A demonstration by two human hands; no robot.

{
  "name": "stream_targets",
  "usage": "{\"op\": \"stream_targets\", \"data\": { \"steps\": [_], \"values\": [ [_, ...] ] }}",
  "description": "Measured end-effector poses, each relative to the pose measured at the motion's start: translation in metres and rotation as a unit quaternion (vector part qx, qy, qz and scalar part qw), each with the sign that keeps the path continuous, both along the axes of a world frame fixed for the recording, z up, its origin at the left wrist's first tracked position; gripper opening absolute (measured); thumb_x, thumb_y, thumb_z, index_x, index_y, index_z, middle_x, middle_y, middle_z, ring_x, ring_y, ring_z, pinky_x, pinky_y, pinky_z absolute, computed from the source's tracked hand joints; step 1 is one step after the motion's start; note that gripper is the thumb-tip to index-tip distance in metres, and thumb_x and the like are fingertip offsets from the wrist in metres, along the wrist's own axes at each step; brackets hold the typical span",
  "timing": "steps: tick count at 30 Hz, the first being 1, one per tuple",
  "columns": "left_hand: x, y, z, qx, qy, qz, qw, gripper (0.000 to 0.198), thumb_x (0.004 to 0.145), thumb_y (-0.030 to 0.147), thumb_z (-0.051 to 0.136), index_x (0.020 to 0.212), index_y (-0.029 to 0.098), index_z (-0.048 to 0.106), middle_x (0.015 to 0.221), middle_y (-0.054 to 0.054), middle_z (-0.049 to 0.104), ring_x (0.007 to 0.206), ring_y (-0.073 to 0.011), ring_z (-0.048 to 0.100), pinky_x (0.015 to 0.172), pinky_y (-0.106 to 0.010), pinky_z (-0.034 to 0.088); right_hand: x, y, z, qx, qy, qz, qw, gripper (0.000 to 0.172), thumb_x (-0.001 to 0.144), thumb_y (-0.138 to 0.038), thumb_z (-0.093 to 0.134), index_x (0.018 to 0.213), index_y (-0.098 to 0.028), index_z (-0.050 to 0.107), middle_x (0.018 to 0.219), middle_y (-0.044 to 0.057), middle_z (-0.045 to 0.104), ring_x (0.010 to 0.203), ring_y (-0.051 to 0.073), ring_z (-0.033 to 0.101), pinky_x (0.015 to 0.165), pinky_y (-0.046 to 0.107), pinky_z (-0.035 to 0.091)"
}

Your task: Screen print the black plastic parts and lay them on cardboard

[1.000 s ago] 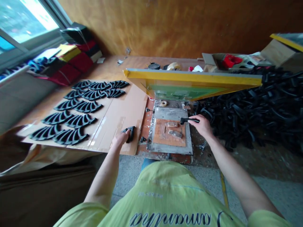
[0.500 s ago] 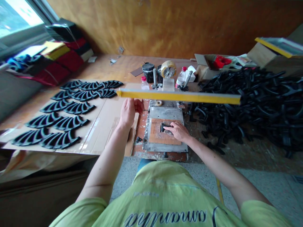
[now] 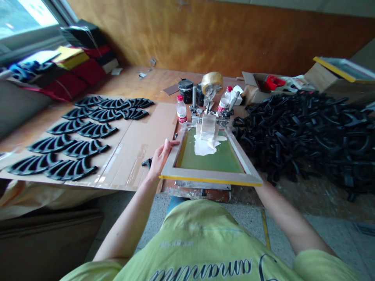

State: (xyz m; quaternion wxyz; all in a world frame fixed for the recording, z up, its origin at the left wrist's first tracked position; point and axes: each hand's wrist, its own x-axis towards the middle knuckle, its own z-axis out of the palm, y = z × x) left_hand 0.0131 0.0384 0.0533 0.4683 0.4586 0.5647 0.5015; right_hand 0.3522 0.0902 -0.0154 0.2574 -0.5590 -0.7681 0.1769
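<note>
A screen-printing frame (image 3: 211, 177) with green mesh and a yellow front edge hangs tilted in front of me on a metal clamp. White ink (image 3: 205, 147) lies on its mesh. At the left bar, my left hand (image 3: 162, 156) is closed on the frame's edge. A black plastic piece (image 3: 146, 162) shows beside that hand and seems to rest on the cardboard. My right hand is hidden under the frame's right side; only the forearm (image 3: 278, 210) shows. Below the frame, a strip of the metal base plate (image 3: 202, 185) is visible.
Rows of black curved parts (image 3: 70, 168) lie on cardboard (image 3: 131, 140) at left. A heap of black parts (image 3: 310, 140) covers the right side. Behind the frame stand a red-capped bottle (image 3: 181, 109), black tubs (image 3: 185, 90) and a tape roll (image 3: 212, 82).
The screen frame has swung down from edge-on at eye height to a tilt over the base plate. My left hand stays at its left side. My right hand has passed out of sight beneath it.
</note>
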Motion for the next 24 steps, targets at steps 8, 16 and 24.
{"op": "stream_targets", "data": {
  "steps": [8,16,24],
  "values": [
    [0.002,-0.025,-0.096,-0.119,-0.011,-0.017,0.993,0.078,0.076,0.050,0.071,0.144,0.018,0.049,0.073,-0.001,0.066,0.059,-0.0138,0.058,0.052,-0.022,0.042,-0.056,0.043,0.050,0.104,-0.110,0.026,0.988,0.064,0.078,-0.028,0.076,0.137,-0.018,0.054,0.135,0.015,0.051,0.119,0.029,0.053,0.101,0.043,0.046],
    [-0.003,-0.019,-0.127,-0.139,0.027,-0.034,0.989,0.072,0.080,0.054,0.064,0.140,0.015,0.053,0.080,-0.003,0.068,0.065,-0.0141,0.059,0.056,-0.023,0.042,-0.091,-0.009,0.030,-0.021,-0.283,0.157,0.946,0.025,0.094,-0.014,0.046,0.104,-0.018,0.069,0.101,0.009,0.069,0.095,0.022,0.062,0.077,0.030,0.046],
    [-0.004,-0.019,-0.133,-0.135,-0.007,-0.025,0.991,0.076,0.077,0.058,0.066,0.137,0.014,0.054,0.084,-0.004,0.070,0.069,-0.0149,0.061,0.059,-0.023,0.044,-0.074,-0.010,0.038,-0.037,-0.243,0.243,0.938,0.020,0.085,-0.014,0.058,0.096,-0.024,0.072,0.096,0.002,0.072,0.089,0.018,0.065,0.068,0.025,0.042]
  ]
}}
